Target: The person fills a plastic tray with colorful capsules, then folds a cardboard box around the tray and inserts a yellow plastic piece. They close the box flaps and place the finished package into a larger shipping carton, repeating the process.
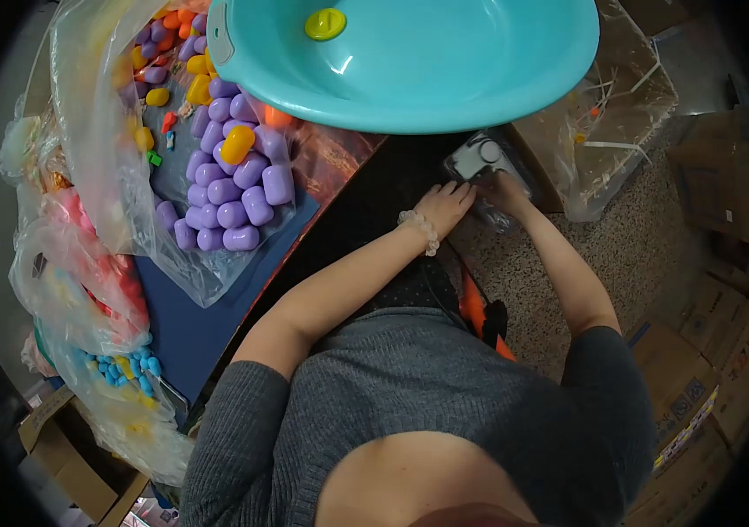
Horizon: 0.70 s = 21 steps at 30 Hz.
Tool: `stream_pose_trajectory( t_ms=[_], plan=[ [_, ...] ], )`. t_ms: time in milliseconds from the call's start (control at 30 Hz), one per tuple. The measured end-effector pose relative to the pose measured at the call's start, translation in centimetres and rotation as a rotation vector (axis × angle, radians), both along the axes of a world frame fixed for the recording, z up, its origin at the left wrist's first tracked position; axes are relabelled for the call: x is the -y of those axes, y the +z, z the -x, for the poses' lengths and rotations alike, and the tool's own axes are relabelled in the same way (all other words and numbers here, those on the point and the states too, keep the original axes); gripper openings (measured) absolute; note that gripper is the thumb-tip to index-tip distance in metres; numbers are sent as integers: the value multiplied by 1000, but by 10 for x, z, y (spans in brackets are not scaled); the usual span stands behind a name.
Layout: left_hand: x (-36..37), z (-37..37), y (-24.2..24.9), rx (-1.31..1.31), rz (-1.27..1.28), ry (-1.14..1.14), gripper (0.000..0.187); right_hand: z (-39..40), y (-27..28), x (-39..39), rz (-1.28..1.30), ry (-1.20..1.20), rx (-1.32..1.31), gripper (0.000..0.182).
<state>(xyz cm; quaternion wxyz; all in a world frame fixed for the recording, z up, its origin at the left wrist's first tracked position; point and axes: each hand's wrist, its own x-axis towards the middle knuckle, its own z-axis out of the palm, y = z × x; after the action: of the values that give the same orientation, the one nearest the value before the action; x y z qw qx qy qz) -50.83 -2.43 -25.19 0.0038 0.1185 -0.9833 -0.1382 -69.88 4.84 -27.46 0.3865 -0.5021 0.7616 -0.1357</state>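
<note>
Below the basin, a pale, boxy thing with a round white part lies in a clear plastic bag. My right hand is at its lower edge, fingers curled in on the plastic. Close beside it on the left, my left hand reaches over with its fingers stretched out and their tips near the bag; a beaded bracelet circles that wrist. The undersides of both hands are hidden.
A teal basin with a yellow-green disc inside stands at the table's near edge. Purple plastic capsules and one yellow capsule lie in a clear bag on the left. Cardboard boxes are stacked on the right.
</note>
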Motion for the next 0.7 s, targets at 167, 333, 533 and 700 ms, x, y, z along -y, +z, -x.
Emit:
stream_pose_trajectory(
  t_ms=[167, 333, 533, 700],
  plan=[
    [5, -5, -3, 59, -133, 10, 48, -11, 17, 0, 41, 21, -107, 20],
    [5, -7, -5, 41, -50, 25, 43, -32, -12, -9, 257, 177, -547, 15],
    [6, 3, -8, 374, -134, -64, 44, -41, 14, -23, 454, -62, -448, 9],
    [3, -3, -31, 278, -246, 4, 55, -24, 145, -34, 518, 4, -299, 16]
  ],
)
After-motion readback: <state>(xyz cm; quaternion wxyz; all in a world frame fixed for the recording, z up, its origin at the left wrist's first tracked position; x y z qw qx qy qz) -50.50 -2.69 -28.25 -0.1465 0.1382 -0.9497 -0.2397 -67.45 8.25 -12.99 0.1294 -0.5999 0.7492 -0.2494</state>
